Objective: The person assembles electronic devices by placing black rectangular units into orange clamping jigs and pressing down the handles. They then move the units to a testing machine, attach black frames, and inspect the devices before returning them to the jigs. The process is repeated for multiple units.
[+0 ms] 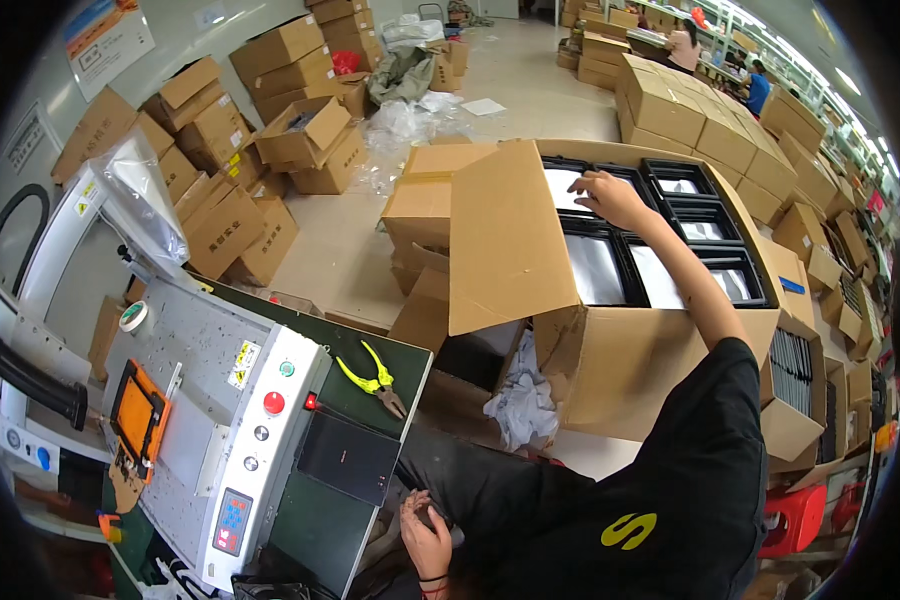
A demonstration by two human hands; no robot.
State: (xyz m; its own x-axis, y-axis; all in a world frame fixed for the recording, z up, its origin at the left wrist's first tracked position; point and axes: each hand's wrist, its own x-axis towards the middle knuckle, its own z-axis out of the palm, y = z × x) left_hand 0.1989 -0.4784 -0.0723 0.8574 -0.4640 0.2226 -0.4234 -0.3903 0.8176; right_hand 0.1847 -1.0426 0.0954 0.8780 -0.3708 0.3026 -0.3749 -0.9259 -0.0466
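My right hand (612,198) reaches over a large open cardboard box (660,370), its bent fingers apart at the rim of a black frame (560,208) with a pale silvery panel. Whether the fingertips press on that rim is hard to tell. Several similar black frames (595,268) lie in rows inside the box. Down by my lap and the bench edge is my left hand (427,535), fingers curled inward; what they hold, if anything, is hidden. A flat black panel (348,458) rests on the green bench near it.
On the bench stands a white machine (255,440) with buttons and an orange-and-black fixture (140,415). Yellow-handled pliers (373,380) lie beside it. A lower carton holds crumpled white plastic (525,395). Stacked cartons (215,220) line the wall; other people (682,48) are far off.
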